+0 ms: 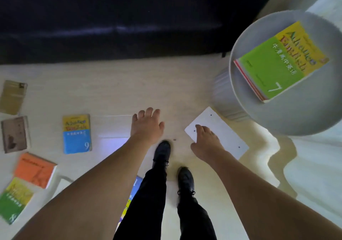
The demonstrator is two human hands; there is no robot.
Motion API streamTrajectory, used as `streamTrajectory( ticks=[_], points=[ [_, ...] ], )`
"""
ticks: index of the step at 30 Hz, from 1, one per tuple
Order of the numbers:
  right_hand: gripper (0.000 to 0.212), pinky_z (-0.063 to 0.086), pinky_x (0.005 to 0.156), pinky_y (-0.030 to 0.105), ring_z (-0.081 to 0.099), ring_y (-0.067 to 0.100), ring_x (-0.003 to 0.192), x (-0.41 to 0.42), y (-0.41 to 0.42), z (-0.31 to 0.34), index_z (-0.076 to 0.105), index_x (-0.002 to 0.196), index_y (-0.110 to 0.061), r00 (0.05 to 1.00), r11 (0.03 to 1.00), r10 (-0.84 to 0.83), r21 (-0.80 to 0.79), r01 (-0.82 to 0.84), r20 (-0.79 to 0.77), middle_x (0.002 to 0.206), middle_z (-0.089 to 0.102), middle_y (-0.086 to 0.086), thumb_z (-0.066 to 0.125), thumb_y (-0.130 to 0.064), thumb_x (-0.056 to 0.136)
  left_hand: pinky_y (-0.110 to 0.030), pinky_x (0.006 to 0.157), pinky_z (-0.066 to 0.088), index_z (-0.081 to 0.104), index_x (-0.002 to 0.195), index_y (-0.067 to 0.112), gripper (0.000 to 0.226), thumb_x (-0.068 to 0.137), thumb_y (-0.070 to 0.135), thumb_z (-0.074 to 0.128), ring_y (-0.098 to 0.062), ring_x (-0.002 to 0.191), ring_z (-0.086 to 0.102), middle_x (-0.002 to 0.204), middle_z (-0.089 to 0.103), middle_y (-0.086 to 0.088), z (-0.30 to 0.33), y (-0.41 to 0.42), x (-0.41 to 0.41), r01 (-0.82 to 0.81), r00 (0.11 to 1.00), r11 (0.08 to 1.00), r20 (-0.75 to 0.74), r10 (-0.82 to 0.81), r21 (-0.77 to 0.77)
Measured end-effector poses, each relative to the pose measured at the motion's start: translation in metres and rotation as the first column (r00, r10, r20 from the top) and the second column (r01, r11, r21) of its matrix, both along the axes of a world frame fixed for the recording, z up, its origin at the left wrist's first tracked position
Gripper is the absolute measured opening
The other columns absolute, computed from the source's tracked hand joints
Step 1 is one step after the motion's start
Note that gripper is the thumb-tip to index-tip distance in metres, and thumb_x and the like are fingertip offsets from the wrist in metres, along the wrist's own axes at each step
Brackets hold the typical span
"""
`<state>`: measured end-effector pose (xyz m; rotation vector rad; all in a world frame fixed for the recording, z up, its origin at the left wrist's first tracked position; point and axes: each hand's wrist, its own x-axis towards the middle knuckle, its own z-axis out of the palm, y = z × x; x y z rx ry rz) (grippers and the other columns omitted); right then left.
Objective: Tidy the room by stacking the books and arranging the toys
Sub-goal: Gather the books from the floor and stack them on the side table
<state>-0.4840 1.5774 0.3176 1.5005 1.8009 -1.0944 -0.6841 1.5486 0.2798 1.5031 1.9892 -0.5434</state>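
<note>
Green-covered stack (277, 62) is sitting on the round worktop (240, 95); I'm hovering both grips, left (148, 125) and right (205, 141), open and empty, leftward of it, and the blue book (76, 134) looks nearest to lift flat.

Books (77, 133) scattered — stack (279, 62) on table (246, 99)

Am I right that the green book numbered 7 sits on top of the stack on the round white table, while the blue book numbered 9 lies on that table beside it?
Not quite. The head view shows the green book numbered 7 topping the stack on the round white table, but the blue book numbered 9 lies on the floor to the left, away from that table.
</note>
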Motion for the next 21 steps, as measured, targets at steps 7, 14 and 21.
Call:
streamTrajectory(
  ticks=[7,14,21],
  points=[
    [0.07,0.031,0.112,0.04,0.033,0.031,0.137,-0.063,-0.03,-0.027,0.017,0.152,-0.012,0.929,0.929,0.369,0.005,-0.369,-0.013,0.153,0.028,0.011,0.05,-0.021,0.091,-0.049,0.116,0.027,0.023,0.155,0.022,0.058,0.102,0.046,0.032,-0.033,0.14,0.033,0.158,0.029,-0.006,-0.026,-0.091,-0.03,-0.32,0.947,0.947,0.011,0.32,-0.01],
    [0.068,0.033,0.11,0.039,0.036,0.032,0.135,-0.102,-0.088,-0.05,0.02,0.151,-0.013,0.816,0.817,0.576,-0.019,-0.576,0.046,0.151,0.032,0.011,0.051,-0.023,0.091,-0.048,0.114,0.03,0.025,0.154,0.02,0.06,0.101,0.047,0.035,-0.032,0.136,0.038,0.154,0.034,-0.006,-0.051,-0.194,-0.03,-0.566,0.823,0.824,0.031,0.567,-0.038],
    [0.069,0.034,0.11,0.039,0.036,0.033,0.136,-0.157,-0.18,-0.092,0.019,0.152,-0.012,0.74,0.736,0.672,-0.102,-0.67,-0.01,0.152,0.028,0.013,0.051,-0.021,0.09,-0.044,0.112,0.031,0.028,0.153,0.02,0.059,0.101,0.044,0.04,-0.033,0.136,0.038,0.154,0.034,-0.005,-0.093,-0.327,-0.043,-0.802,0.593,0.595,0.05,0.803,-0.053]
  ],
)
